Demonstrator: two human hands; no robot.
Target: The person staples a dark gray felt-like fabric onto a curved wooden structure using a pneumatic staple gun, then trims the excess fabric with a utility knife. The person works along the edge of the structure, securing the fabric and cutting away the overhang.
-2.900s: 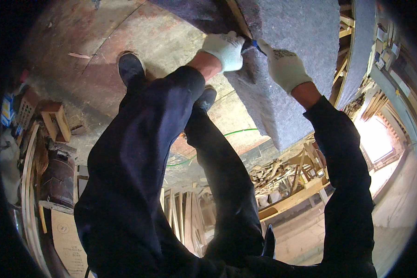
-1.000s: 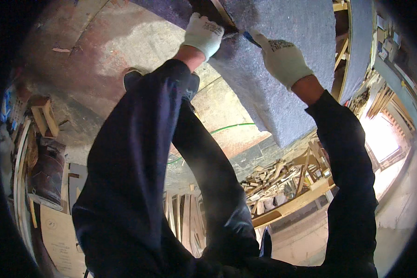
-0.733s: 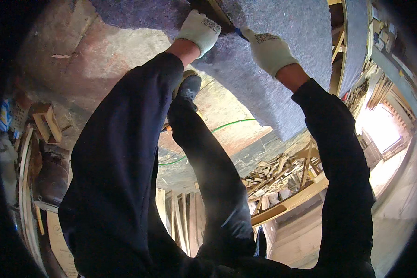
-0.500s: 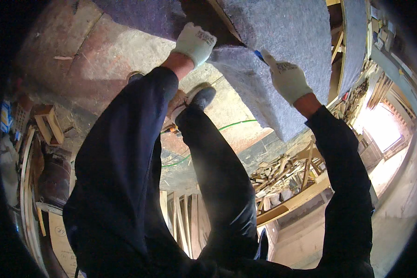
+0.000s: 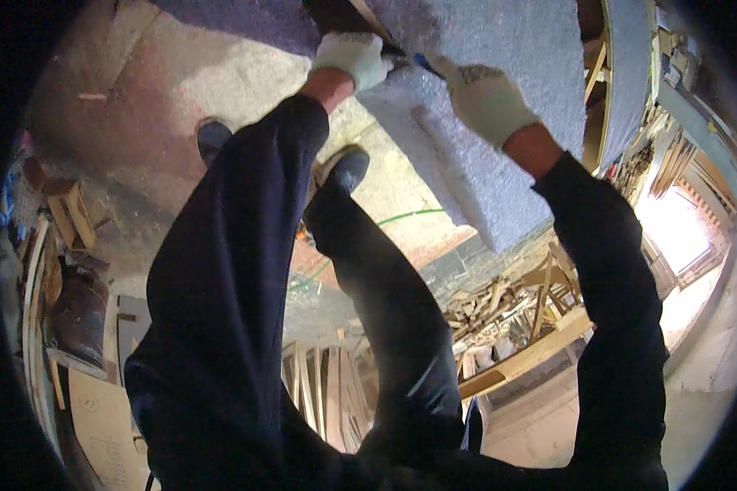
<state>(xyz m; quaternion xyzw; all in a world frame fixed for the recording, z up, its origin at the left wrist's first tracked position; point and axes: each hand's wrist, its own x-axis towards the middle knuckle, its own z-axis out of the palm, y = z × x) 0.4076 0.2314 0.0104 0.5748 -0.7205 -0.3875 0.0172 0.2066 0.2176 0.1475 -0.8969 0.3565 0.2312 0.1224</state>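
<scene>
Slanting up and left toward your left hand, the long axis of the blue tool lies over the gray felt by its dark gap. Your right hand is closed around the tool; your left curls by the felt's edge, though whether it pinches you cannot tell. Around spread stained floor, scrap wood and a bright opening.

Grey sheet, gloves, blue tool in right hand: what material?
Grey sheet: probably felt, matte; surface looks fuzzy and mottled.
Gloves: likely knit fabric, matte white; they follow the fingers closely.
Blue tool in right hand: perhaps plastic; even blue colour, finish too small to tell.
</scene>
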